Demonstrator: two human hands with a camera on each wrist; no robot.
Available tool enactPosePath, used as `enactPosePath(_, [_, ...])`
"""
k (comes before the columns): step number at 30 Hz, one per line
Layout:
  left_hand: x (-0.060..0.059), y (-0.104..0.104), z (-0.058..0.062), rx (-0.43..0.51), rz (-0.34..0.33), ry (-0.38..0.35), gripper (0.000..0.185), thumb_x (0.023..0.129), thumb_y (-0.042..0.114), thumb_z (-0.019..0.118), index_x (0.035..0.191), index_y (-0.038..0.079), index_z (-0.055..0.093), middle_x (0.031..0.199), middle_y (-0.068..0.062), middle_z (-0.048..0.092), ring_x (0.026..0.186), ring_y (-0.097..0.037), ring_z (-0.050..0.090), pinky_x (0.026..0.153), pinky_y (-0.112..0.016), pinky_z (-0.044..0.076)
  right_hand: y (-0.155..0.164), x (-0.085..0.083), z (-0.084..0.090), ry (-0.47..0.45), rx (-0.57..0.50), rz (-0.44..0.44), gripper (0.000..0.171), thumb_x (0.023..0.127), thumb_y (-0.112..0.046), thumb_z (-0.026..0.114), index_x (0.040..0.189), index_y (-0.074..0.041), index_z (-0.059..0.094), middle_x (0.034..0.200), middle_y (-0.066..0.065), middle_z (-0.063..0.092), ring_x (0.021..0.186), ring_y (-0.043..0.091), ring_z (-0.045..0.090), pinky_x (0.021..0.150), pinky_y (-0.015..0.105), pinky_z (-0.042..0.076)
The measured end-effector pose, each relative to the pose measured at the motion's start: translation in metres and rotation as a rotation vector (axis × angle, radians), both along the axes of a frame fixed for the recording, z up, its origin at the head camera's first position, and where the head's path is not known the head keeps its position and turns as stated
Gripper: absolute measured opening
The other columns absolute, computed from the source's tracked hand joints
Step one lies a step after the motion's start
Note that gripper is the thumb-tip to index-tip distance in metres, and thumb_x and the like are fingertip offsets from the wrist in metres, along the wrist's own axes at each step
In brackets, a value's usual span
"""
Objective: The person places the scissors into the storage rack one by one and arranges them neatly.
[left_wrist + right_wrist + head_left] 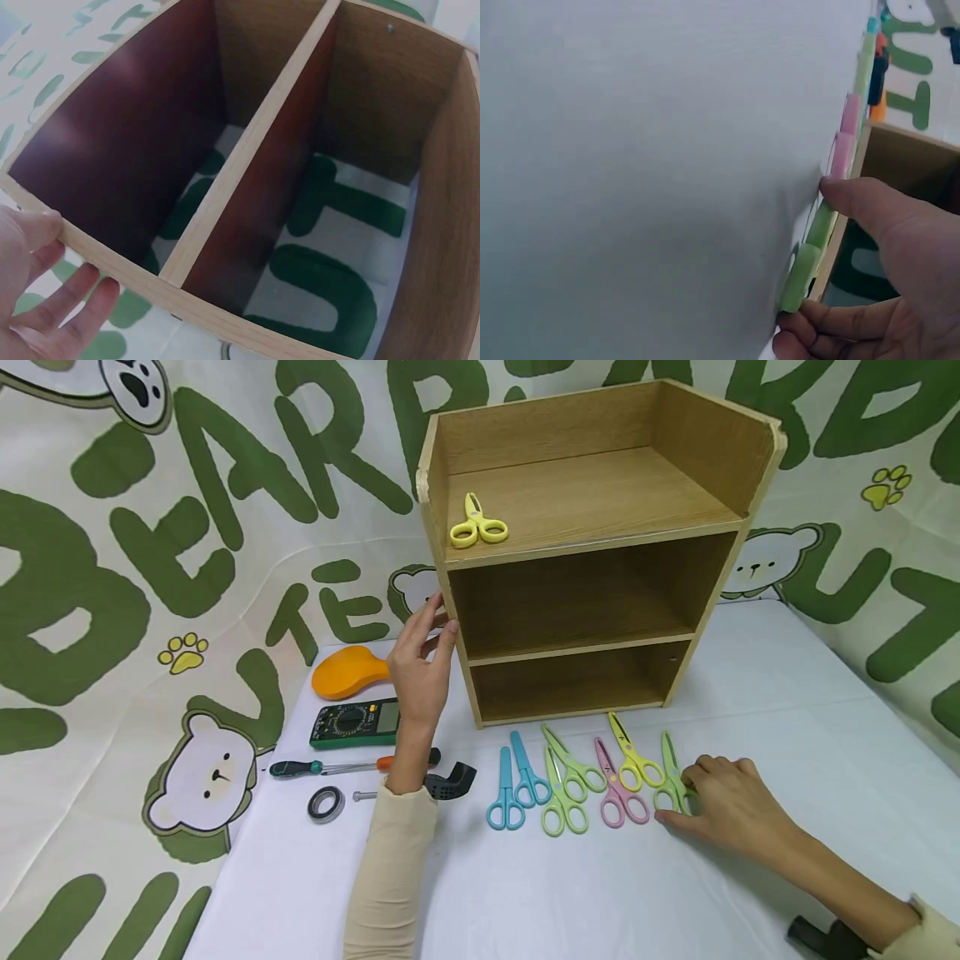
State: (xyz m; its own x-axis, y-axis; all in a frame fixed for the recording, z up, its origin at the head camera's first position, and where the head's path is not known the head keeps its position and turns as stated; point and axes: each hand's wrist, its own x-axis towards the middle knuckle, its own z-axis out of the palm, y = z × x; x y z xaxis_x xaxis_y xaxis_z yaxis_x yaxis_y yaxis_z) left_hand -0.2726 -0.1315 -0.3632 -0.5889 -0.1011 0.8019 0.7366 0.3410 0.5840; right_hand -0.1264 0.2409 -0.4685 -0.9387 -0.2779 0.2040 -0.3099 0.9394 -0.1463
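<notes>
**White counter, bear-print backdrop, wooden shelf unit**

White cloth covers the counter (787,710); green bear-lettered fabric hangs behind. Wooden shelf unit (592,552) stands at centre, three tiers. Yellow scissors (477,523) lie on its top tier, left side.

Left hand (422,668) rests against the unit's left front edge, fingers (71,300) straight and spread, holding nothing.

Right hand (727,810) lies on the counter at the right end of a row of scissors, fingers curled, pinching the handles of the green scissors (672,781), which lie flat on the cloth. Beside them, leftward: yellow-green pair (633,752), pink pair (617,785).

Left of the unit: orange brush (349,672), multimeter (355,723), screwdriver (330,767), tape roll (326,803).
</notes>
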Motion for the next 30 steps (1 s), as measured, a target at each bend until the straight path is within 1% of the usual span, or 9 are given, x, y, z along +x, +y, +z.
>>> enactPosePath(3, [0.000, -0.001, 0.001, -0.004, -0.004, 0.004, 0.042, 0.098, 0.015, 0.066, 0.140, 0.010, 0.061, 0.130, -0.003, 0.064, 0.108, -0.017, 0.066, 0.086, -0.035, 0.058, 0.002, 0.001, 0.001, -0.043, -0.014, -0.031, 0.061, 0.068, -0.061, 0.083, 0.088, -0.004, 0.071, 0.087, 0.006, 0.061, 0.080, 0.029, 0.060, 0.069, 0.046, 0.037])
enactPosePath(6, [0.000, -0.001, 0.000, -0.009, -0.003, 0.003, 0.043, 0.098, 0.016, 0.066, 0.140, 0.010, 0.060, 0.130, -0.002, 0.064, 0.108, -0.017, 0.065, 0.086, -0.033, 0.058, 0.005, 0.004, 0.003, -0.056, -0.027, -0.045, 0.063, 0.066, -0.059, 0.085, 0.090, -0.002, 0.072, 0.090, 0.009, 0.063, 0.083, 0.030, 0.059, 0.071, 0.048, 0.037])
enactPosePath(9, [0.000, -0.001, 0.000, -0.012, -0.010, -0.002, 0.043, 0.098, 0.016, 0.066, 0.140, 0.010, 0.060, 0.131, -0.003, 0.064, 0.109, -0.017, 0.065, 0.087, -0.035, 0.058, 0.008, 0.007, 0.007, -0.037, -0.045, -0.037, 0.062, 0.063, -0.057, 0.087, 0.088, -0.003, 0.073, 0.090, 0.010, 0.063, 0.082, 0.030, 0.059, 0.070, 0.048, 0.037])
enactPosePath(13, [0.000, -0.001, 0.000, -0.009, -0.005, -0.016, 0.043, 0.097, 0.014, 0.067, 0.139, 0.008, 0.060, 0.131, -0.007, 0.064, 0.109, -0.020, 0.066, 0.087, -0.037, 0.058, 0.010, 0.012, 0.021, 0.008, -0.089, -0.008, 0.057, 0.062, -0.053, 0.090, 0.088, -0.005, 0.073, 0.090, 0.005, 0.063, 0.081, 0.026, 0.060, 0.072, 0.045, 0.035])
enactPosePath(15, [0.000, -0.001, 0.000, -0.004, 0.003, -0.016, 0.043, 0.097, 0.011, 0.067, 0.138, 0.005, 0.060, 0.130, -0.010, 0.064, 0.108, -0.022, 0.066, 0.087, -0.038, 0.058, 0.009, 0.014, 0.030, 0.034, -0.120, 0.011, 0.055, 0.061, -0.051, 0.091, 0.088, -0.007, 0.073, 0.090, 0.001, 0.062, 0.080, 0.024, 0.059, 0.075, 0.043, 0.033])
enactPosePath(18, [0.003, 0.001, 0.004, -0.002, 0.009, -0.009, 0.042, 0.095, 0.004, 0.067, 0.137, -0.001, 0.060, 0.129, -0.016, 0.063, 0.107, -0.028, 0.066, 0.085, -0.044, 0.058, 0.009, 0.018, 0.044, 0.086, -0.161, 0.042, 0.051, 0.061, -0.048, 0.092, 0.089, -0.011, 0.072, 0.090, -0.004, 0.060, 0.080, 0.019, 0.057, 0.076, 0.039, 0.029])
enactPosePath(23, [0.018, 0.006, 0.018, -0.003, 0.014, 0.002, 0.040, 0.094, -0.004, 0.065, 0.134, -0.008, 0.059, 0.126, -0.023, 0.063, 0.105, -0.036, 0.066, 0.083, -0.050, 0.058, 0.007, 0.022, 0.073, 0.162, -0.194, 0.099, 0.050, 0.057, -0.043, 0.095, 0.090, -0.012, 0.073, 0.089, -0.010, 0.059, 0.083, 0.013, 0.055, 0.077, 0.035, 0.028])
enactPosePath(26, [0.026, 0.007, 0.024, -0.002, 0.014, -0.011, 0.040, 0.094, -0.005, 0.065, 0.133, -0.008, 0.059, 0.126, -0.023, 0.063, 0.105, -0.036, 0.066, 0.084, -0.046, 0.059, 0.003, 0.023, 0.092, 0.188, -0.202, 0.124, 0.053, 0.055, -0.043, 0.096, 0.091, -0.011, 0.074, 0.091, -0.010, 0.060, 0.086, 0.010, 0.054, 0.079, 0.035, 0.028])
enactPosePath(30, [0.028, 0.007, 0.025, -0.004, 0.011, -0.017, 0.040, 0.094, -0.005, 0.065, 0.133, -0.007, 0.060, 0.125, -0.023, 0.063, 0.105, -0.037, 0.066, 0.084, -0.046, 0.058, -0.003, 0.025, 0.122, 0.242, -0.207, 0.177, 0.054, 0.052, -0.041, 0.097, 0.092, -0.014, 0.073, 0.094, -0.012, 0.060, 0.085, 0.006, 0.053, 0.079, 0.032, 0.029])
